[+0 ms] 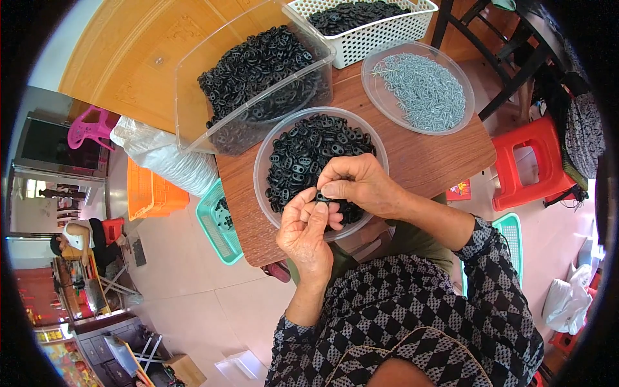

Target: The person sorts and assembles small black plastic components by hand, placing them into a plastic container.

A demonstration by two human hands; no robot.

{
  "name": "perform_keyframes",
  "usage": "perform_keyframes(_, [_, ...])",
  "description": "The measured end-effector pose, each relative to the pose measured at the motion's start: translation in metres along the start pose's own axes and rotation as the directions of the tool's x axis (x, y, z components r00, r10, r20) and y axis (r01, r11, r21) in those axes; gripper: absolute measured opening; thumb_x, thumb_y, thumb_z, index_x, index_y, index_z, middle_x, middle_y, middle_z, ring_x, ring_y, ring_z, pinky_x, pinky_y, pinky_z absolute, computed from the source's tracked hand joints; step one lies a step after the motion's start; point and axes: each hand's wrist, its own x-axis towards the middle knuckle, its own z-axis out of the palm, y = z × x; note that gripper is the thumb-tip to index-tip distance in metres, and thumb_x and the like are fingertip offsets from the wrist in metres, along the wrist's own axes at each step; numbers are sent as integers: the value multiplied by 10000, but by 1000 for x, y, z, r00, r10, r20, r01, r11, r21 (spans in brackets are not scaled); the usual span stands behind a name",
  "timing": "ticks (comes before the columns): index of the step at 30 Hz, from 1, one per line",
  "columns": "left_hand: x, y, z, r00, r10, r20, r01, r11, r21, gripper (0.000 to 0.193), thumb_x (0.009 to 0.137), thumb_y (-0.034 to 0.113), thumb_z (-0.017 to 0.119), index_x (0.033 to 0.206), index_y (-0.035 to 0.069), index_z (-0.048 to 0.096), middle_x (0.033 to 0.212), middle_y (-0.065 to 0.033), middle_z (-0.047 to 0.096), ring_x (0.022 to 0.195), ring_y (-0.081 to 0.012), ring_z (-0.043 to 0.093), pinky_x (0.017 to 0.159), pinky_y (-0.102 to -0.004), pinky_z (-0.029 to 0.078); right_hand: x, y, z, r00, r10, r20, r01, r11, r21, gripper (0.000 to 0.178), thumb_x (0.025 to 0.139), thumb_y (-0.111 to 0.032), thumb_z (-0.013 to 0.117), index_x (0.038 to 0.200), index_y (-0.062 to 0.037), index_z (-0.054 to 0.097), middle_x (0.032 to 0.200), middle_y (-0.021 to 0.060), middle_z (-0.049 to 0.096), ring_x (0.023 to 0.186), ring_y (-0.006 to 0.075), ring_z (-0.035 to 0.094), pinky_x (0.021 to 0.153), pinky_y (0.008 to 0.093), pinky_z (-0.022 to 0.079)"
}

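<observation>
Over a round clear tub (261, 169) heaped with small black oval pieces (303, 147), both my hands meet, fingers closed. Between thumb and fingers, my left hand (308, 237) grips one small black two-holed piece (320, 197). My right hand (364, 186) comes from the right, its thumb and forefinger pinched at that same piece. Whether a screw is in the right fingers is hidden. Further right on the wooden table (422, 161), a round clear tray (369, 84) bears many small silvery screws (425, 93).
A large clear bin (187, 84) and a white perforated basket (380, 45), both filled with black pieces, stand at the table's far side. Green baskets (209, 226), an orange crate (149, 193) and a red stool (548, 164) stand around it. Another person (84, 238) sits far left.
</observation>
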Motion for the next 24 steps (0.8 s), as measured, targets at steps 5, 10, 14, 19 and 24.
perform_keyframes(5, [0,-3,1,1000,7,-3,-7,1000,11,283,906,42,580,1154,-88,533,802,-117,647,634,-141,612,544,-241,521,-3,-2,7,999,-17,-34,17,999,29,100,861,-20,558,784,26,601,650,31,601,590,67,584,523,223,473])
perform_keyframes(10, [-1,-6,3,999,38,-38,-37,999,13,273,884,55,610,1104,-99,560,787,-139,652,598,-178,626,498,-276,531,-7,-2,8,987,-149,-64,133,970,-205,82,848,-39,563,807,17,607,655,71,598,632,137,589,615,305,482])
perform_keyframes(14, [1,-7,3,997,50,-61,-49,998,26,236,906,42,579,1100,-91,572,809,-115,647,609,-143,608,536,-251,526,-10,5,8,932,-358,-60,306,863,-403,82,797,-57,587,839,1,626,730,95,600,759,244,567,720,369,453])
perform_keyframes(19, [4,-5,4,996,73,-52,-76,996,-51,198,895,29,592,1050,-95,591,824,-91,638,630,-113,587,576,-222,499,-19,0,15,912,-407,-50,316,776,-545,179,736,-60,629,908,-12,625,813,93,583,798,270,539,715,375,449])
perform_keyframes(24, [6,-11,-4,996,-13,-85,4,994,-111,171,875,4,598,1029,-70,600,916,-93,645,729,-123,605,621,-224,502,-16,7,17,848,-530,-11,387,633,-670,286,702,-76,676,974,-20,607,874,105,574,807,275,535,710,375,457])
